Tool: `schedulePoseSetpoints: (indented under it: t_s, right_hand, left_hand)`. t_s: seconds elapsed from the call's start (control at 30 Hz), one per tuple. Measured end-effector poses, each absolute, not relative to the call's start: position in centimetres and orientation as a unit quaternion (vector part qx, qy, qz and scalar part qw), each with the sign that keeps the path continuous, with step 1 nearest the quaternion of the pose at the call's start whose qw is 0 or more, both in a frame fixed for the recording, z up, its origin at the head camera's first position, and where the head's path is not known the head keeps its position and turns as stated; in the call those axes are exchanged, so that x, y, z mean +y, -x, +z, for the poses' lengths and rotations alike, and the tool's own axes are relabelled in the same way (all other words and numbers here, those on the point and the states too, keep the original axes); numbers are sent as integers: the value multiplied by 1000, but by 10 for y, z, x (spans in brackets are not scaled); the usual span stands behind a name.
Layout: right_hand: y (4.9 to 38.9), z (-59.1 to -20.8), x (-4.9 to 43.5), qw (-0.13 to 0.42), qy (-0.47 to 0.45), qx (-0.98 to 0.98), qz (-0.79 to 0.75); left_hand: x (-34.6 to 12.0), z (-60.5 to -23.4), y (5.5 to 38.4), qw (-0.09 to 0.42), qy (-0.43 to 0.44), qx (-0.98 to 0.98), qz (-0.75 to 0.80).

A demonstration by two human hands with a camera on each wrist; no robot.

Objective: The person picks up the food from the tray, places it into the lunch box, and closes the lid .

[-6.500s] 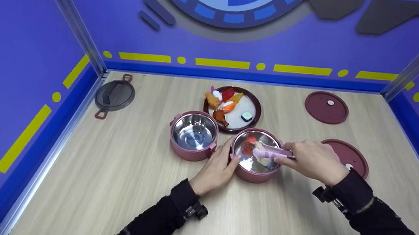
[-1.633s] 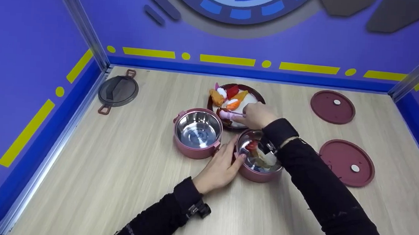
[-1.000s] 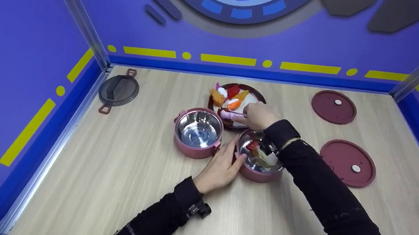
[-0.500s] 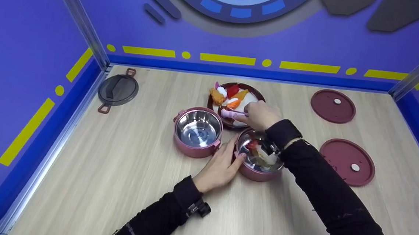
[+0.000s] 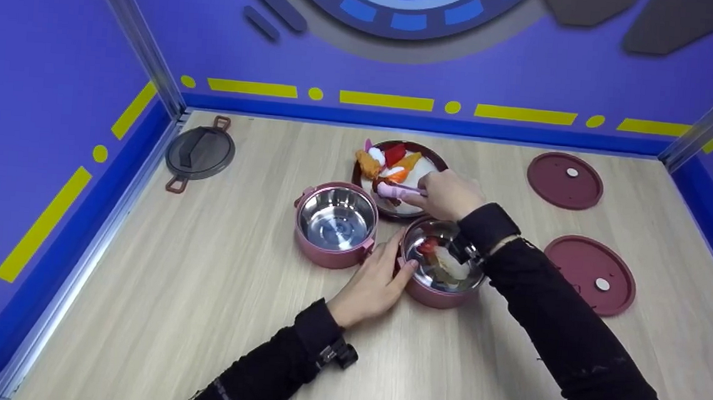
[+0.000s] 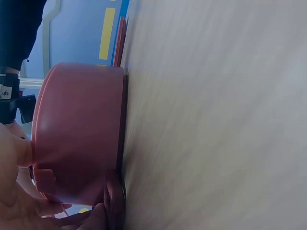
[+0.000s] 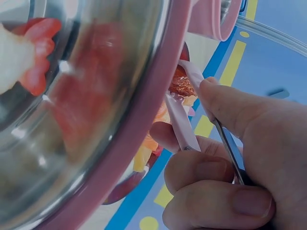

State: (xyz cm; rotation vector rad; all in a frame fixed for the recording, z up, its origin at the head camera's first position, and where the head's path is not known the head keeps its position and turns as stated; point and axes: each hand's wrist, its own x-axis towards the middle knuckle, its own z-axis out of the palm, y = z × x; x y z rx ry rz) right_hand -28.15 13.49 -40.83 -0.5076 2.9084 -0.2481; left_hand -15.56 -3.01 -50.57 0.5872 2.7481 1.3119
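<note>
My left hand (image 5: 370, 287) holds the left side of the right-hand pink pot (image 5: 440, 298), thumb at the rim and fingers around the side handle. Inside that steel-lined pot lie red and whitish pieces of toy food (image 5: 449, 263). My right hand (image 5: 451, 195) grips tongs (image 5: 398, 191) with lilac tips, reaching over the pot to the brown-rimmed plate (image 5: 400, 215). In the right wrist view, the tongs' tips (image 7: 180, 117) stand on either side of a glossy brown toy drumstick (image 7: 182, 85); whether they touch it on both sides is unclear. My right hand covers part of the plate.
A second pink pot (image 5: 333, 258), with nothing seen inside, stands to the left. Other toy food (image 5: 369, 163) lies on the plate's left half. Two maroon lids (image 5: 564, 189) lie at the right, and a dark lid with handles (image 5: 206, 155) at the far left.
Since the oldest frame, my right hand has carried the tongs from the right pot to the drumstick on the plate. Over the last second it shifts slightly rightward; my left hand stays put.
</note>
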Motion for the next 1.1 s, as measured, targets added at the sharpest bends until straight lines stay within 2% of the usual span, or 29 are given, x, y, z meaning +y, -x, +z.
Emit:
schedulePoseSetpoints:
  t_s: [0.23,0.37,0.6,0.83,1.1]
  right_hand:
    - [282,-407,141,71,201,969,-122]
    - [281,-404,146,66,202,969,-130]
    - [279,-400,156,70,200,967,-139]
    - [274,-398,165,60,206,965,-153]
    - [269,-395,173,62,208,965,-149]
  left_hand:
    - [-30,-523,161,-25,-211,883,418]
    - [-31,-512,157,-2,-202,881,428]
    - [-30,-509,157,2,-200,885,422]
    - [-30,-504,156,32,-184,889,419]
    - [-30,-519,161,-7,-208,880,426]
